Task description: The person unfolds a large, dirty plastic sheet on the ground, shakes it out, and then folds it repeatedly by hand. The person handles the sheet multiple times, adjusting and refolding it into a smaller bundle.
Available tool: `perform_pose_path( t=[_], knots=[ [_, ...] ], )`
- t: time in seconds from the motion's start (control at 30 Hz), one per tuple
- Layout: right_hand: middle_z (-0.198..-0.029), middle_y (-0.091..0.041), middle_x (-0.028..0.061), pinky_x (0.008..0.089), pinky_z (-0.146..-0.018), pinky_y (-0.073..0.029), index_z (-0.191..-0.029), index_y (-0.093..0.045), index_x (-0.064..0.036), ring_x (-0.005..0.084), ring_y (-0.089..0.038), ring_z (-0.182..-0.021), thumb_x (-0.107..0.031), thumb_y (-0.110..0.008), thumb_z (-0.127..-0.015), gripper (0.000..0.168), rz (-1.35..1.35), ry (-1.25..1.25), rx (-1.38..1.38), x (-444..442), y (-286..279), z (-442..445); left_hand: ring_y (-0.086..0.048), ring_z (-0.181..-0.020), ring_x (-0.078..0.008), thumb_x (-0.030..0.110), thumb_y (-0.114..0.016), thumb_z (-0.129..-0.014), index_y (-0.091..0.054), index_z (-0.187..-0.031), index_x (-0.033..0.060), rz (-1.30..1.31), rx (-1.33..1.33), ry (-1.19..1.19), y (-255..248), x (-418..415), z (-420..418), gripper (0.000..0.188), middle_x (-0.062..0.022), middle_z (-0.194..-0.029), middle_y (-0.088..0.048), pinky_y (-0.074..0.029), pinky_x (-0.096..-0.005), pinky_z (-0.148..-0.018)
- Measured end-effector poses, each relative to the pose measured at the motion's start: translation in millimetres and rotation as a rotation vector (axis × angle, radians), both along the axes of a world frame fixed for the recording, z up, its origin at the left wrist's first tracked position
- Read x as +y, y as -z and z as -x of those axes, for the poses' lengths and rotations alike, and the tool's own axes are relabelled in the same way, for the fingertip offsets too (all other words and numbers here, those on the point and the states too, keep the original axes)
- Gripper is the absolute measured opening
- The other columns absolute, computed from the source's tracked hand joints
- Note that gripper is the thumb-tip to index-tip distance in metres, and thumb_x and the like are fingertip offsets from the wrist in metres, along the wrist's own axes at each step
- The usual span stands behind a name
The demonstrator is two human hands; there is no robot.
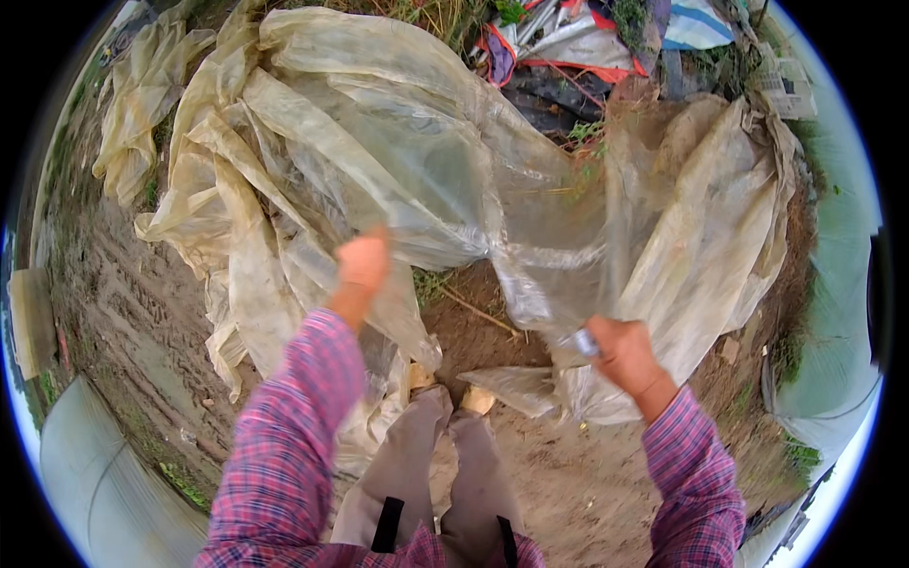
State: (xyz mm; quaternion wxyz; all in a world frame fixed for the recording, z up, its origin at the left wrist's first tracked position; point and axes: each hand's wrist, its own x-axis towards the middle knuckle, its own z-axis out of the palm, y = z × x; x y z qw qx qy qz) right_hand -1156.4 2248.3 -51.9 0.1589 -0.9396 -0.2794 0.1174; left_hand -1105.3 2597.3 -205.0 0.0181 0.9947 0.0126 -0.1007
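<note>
A large, dirty translucent plastic sheet (pixel 305 153) lies bunched and folded on the ground before me. My left hand (pixel 363 261), blurred, is closed in a fist at the left part of the sheet and appears to grip its film. My right hand (pixel 626 355) is closed around a small pale, shiny object (pixel 585 343), too blurred to name, at the sheet's right part. Between my hands the film drops in a wrinkled strip (pixel 518 284), with a gap beneath it showing bare soil. My feet are near the sheet's lower edge.
Crumpled tarps with red edging (pixel 568 42) and black plastic (pixel 550 99) lie beyond the sheet. Plastic-covered tunnels stand at right (pixel 841 298) and lower left (pixel 121 468). Muddy ground (pixel 135 305) with tracks stretches left. A thin dry stick (pixel 479 310) lies on the soil.
</note>
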Motion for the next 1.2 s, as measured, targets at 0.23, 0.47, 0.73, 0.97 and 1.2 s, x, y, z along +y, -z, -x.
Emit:
perform_pose_path(
  t=[0.23, 0.47, 0.73, 0.97, 1.2],
  knots=[
    [-0.059, -0.055, 0.0072, 0.0345, -0.045, -0.043, -0.079, -0.055, -0.013, 0.0237, -0.055, -0.051, -0.015, -0.042, -0.077, 0.013, 0.933, 0.236, -0.093, -202, 10, 11, -0.058, -0.058, -0.0260, 0.015, -0.036, -0.080, -0.049, -0.082, 0.0103, -0.495, 0.033, -0.043, -51, 270, 74, 0.014, -0.0099, -0.067, -0.058, -0.044, -0.0368, -0.046],
    [-0.069, -0.057, 0.0037, 0.0292, -0.053, -0.046, -0.073, -0.055, -0.013, 0.0185, -0.057, -0.064, -0.015, -0.045, -0.074, 0.010, 1.572, 0.397, -0.039, -338, -50, 33, -0.059, -0.067, -0.0276, 0.016, -0.035, -0.081, -0.052, -0.082, 0.0094, -0.844, 0.235, -0.460, -156, 452, 204, 0.018, -0.0127, -0.074, -0.059, -0.046, -0.0387, -0.055],
    [-0.068, -0.059, 0.0031, 0.0304, -0.053, -0.047, -0.068, -0.058, -0.013, 0.0179, -0.059, -0.064, -0.013, -0.044, -0.074, 0.015, 1.575, 0.435, -0.062, -344, -59, 72, -0.051, -0.090, -0.0273, 0.015, -0.040, -0.079, -0.042, -0.104, 0.0128, -0.852, 0.275, -0.575, -175, 380, 208, 0.025, -0.0083, -0.098, -0.053, -0.040, -0.0439, -0.070],
    [-0.063, -0.056, 0.0063, 0.0350, -0.049, -0.044, -0.076, -0.051, -0.011, 0.0228, -0.056, -0.060, -0.011, -0.045, -0.072, 0.008, 1.454, 0.477, -0.075, -308, -116, 152, -0.017, -0.120, -0.0260, 0.032, -0.075, -0.045, -0.025, -0.124, 0.0152, 0.067, -0.005, 0.095, -97, 84, 90, 0.095, -0.0107, -0.130, -0.019, -0.012, -0.0546, -0.091],
    [-0.059, -0.050, 0.0102, 0.0390, -0.051, -0.039, -0.064, -0.043, -0.007, 0.0295, -0.050, -0.058, -0.004, -0.051, -0.059, 0.010, 1.147, 0.572, -0.068, -302, -201, 211, -0.021, -0.118, -0.0257, 0.035, -0.070, -0.052, -0.018, -0.126, 0.0149, 0.170, -0.065, 0.160, -26, -115, -18, 0.092, -0.0109, -0.128, -0.021, -0.014, -0.0531, -0.091]
  ],
)
